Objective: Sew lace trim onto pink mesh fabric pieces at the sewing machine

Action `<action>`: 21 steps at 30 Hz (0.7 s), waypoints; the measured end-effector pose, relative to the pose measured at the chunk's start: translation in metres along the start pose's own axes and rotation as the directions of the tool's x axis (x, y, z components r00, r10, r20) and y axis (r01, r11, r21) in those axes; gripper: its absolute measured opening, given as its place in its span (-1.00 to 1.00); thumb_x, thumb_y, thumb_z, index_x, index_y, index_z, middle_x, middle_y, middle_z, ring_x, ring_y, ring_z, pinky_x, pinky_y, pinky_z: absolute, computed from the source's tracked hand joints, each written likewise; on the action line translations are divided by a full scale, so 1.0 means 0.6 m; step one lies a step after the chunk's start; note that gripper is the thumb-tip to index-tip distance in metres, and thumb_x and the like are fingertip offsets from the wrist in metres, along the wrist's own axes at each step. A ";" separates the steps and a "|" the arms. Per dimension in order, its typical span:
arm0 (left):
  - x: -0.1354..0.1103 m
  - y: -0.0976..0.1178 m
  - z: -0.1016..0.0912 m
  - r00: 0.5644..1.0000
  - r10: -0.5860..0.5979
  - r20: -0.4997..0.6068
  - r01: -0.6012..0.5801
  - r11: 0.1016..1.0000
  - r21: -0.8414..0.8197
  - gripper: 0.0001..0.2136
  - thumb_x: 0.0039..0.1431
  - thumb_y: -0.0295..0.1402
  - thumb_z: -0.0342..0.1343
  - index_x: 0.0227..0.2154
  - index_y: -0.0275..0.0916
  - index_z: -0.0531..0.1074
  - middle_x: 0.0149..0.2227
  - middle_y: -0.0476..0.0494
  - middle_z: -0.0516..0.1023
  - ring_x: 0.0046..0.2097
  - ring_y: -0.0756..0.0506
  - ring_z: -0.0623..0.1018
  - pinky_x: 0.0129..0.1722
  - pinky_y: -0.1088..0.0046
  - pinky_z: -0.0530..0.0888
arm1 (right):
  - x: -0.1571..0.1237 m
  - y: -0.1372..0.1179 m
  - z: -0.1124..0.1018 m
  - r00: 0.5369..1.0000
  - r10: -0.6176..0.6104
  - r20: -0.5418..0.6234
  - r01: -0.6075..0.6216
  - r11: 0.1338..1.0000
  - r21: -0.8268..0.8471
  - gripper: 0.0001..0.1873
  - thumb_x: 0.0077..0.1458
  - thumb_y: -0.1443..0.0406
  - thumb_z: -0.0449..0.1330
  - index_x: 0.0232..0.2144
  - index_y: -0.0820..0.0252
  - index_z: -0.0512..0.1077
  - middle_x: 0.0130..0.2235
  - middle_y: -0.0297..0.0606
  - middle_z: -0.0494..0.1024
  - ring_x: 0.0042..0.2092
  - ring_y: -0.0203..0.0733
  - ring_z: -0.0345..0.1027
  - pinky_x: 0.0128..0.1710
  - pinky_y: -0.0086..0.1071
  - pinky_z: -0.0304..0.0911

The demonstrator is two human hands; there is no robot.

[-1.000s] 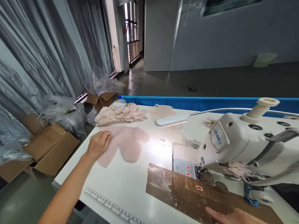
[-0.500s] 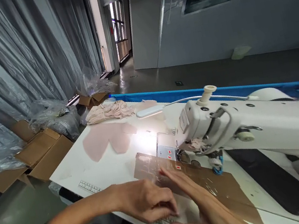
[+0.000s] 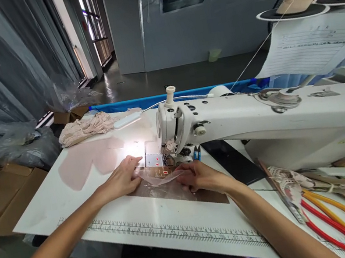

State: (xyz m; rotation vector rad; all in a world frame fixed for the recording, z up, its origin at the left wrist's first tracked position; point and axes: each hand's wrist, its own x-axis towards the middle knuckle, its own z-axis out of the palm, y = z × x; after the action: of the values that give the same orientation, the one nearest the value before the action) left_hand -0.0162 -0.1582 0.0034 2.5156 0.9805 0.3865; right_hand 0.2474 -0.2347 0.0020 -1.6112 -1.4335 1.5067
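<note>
A strip of sheer pale pink fabric (image 3: 157, 178) stretches between my two hands, just in front of the sewing machine's needle area. My left hand (image 3: 120, 182) has its thumb and fingers at the strip's left end, with the index finger pointing towards the needle plate. At the other end, my right hand (image 3: 199, 176) pinches the strip with bent fingers. Under the fabric lies a brown, shiny sheet (image 3: 170, 191) on the white table. The white sewing machine (image 3: 217, 116) stands right behind, its presser foot close to the fabric.
Flat pink cut pieces (image 3: 76, 163) and a tied lace bundle (image 3: 87, 128) lie at the left. A printed ruler (image 3: 163, 230) runs along the front edge. Scissors with red and orange handles (image 3: 334, 225) and trims are at the right. Cardboard boxes (image 3: 7, 198) stand left of the table.
The view has swung right. My hands, close together near the front edge before, are now apart at the needle area, with the sheer fabric strip held between them.
</note>
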 end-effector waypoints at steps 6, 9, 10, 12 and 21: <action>0.040 0.010 0.003 0.971 0.225 0.081 -0.228 0.973 0.028 -0.58 0.02 -0.63 -0.05 -0.05 -0.24 0.43 -0.01 -0.21 0.45 0.02 -0.18 0.45 0.05 0.20 0.39 | 0.003 -0.023 -0.007 0.999 -0.033 -0.008 0.029 0.956 -0.294 -0.71 -0.06 0.26 0.29 -0.21 0.17 0.50 -0.47 -0.36 0.54 -0.39 -0.22 0.38 -0.45 -0.45 0.20; 0.052 0.004 0.014 0.951 0.296 0.094 -0.282 0.950 -0.136 -0.71 0.12 -0.57 -0.02 -0.16 -0.24 0.50 -0.11 -0.16 0.53 -0.05 -0.13 0.50 -0.01 0.31 0.42 | 0.002 -0.020 -0.004 0.995 -0.095 0.007 0.095 0.978 -0.187 -0.61 -0.12 0.12 0.36 -0.24 0.17 0.50 -0.32 -0.27 0.57 -0.27 -0.15 0.43 -0.36 -0.40 0.28; 0.054 -0.001 0.017 0.955 0.286 0.077 -0.266 0.942 -0.203 -0.79 0.16 -0.51 0.02 -0.21 -0.24 0.52 -0.15 -0.16 0.54 -0.09 -0.11 0.52 -0.04 0.34 0.43 | 0.003 -0.017 -0.001 0.995 -0.102 -0.009 0.100 0.988 -0.120 -0.60 -0.11 0.07 0.35 -0.26 0.19 0.48 -0.31 -0.25 0.57 -0.28 -0.15 0.44 -0.36 -0.39 0.30; 0.056 -0.011 0.020 0.975 0.219 0.047 -0.190 0.917 -0.351 -0.86 0.21 -0.38 0.09 -0.32 -0.25 0.54 -0.25 -0.14 0.57 -0.19 -0.08 0.54 -0.16 0.42 0.46 | 0.007 -0.011 0.004 0.996 -0.077 -0.048 0.077 0.997 -0.003 -0.60 -0.05 0.00 0.29 -0.33 0.20 0.44 -0.40 -0.25 0.54 -0.38 -0.19 0.42 -0.44 -0.38 0.30; 0.058 -0.010 0.032 0.910 -0.386 0.149 0.281 0.312 -0.908 -0.59 -0.01 -0.06 0.32 -0.32 -0.32 0.43 -0.39 -0.18 0.61 -0.40 -0.07 0.61 -0.35 0.38 0.57 | 0.016 0.009 0.007 0.977 0.034 -0.211 0.031 0.954 0.297 -0.49 -0.16 -0.09 0.33 -0.40 0.20 0.36 -0.52 -0.31 0.49 -0.57 -0.32 0.36 -0.60 -0.48 0.26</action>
State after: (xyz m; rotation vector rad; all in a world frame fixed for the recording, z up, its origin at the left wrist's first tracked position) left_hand 0.0130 -0.1353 -0.0125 1.2099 0.9095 0.6891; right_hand 0.2440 -0.2290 -0.0075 -1.5320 -1.0322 1.4227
